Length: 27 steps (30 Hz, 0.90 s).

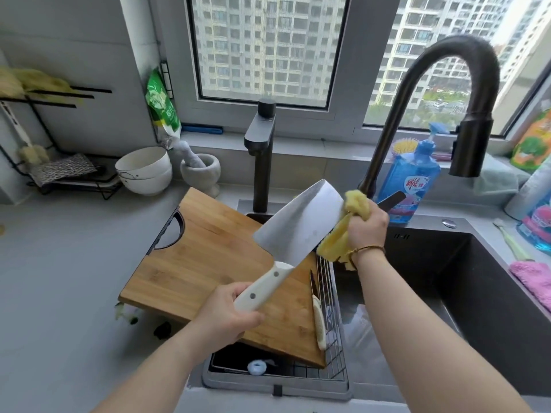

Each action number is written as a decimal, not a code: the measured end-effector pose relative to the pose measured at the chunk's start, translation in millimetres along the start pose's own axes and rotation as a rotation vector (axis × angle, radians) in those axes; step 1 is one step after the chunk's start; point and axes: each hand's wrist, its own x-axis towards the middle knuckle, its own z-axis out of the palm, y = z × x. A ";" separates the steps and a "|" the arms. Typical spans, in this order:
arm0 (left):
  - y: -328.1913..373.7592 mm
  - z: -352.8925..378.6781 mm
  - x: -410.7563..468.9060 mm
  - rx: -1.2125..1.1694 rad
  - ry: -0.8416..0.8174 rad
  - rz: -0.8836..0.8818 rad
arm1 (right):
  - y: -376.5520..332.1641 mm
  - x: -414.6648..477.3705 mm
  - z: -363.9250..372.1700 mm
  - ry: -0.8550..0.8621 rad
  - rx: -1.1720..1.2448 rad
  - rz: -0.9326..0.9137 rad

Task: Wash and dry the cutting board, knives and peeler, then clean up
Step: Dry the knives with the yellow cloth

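Holds a broad steel cleaver with a white riveted handle (pixel 298 222) up in the air, above the board and the sink's left end, blade slanting up to the right. Grips that handle in the left hand (pixel 229 311), fingers curled round it. Clutches a crumpled yellow cloth (pixel 335 244) in the right hand (pixel 366 226), bunched against the blade's far end.

Below the cleaver, lying tilted across counter and drainer: a rectangular bamboo cutting board with a dark cut-out grip (pixel 208 257). At its right edge, just beside the grey wire drainer rack (pixel 335 338): a small knife with a cream handle (pixel 317 314), point away.

To the right, a dark sunken sink (pixel 477 278); over it, a black arched tap (pixel 459 67). Behind the right hand, a blue pump bottle of detergent (pixel 408 174). Far left on the grey counter (pixel 74 263), stacked white bowls (pixel 144 169) beside a grey stone mortar and pestle (pixel 199 171). On the sink's right rim, a pink cloth (pixel 533 278).
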 end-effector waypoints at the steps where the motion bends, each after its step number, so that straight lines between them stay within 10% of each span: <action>1: -1.3 -0.7 -0.3 -0.004 -0.008 0.002 | -2.0 -1.5 -1.5 0.032 0.160 0.145; 7: 3.3 -6.3 5.9 0.089 -0.052 -0.031 | -5.6 -37.2 13.3 -0.252 0.451 0.368; 14: 5.1 10.6 14.1 0.895 0.249 0.002 | -16.3 -49.1 23.3 -0.089 0.435 0.307; 27: 16.2 4.5 8.6 -0.221 0.080 -0.029 | -1.9 -61.1 27.4 -0.160 -0.299 -0.816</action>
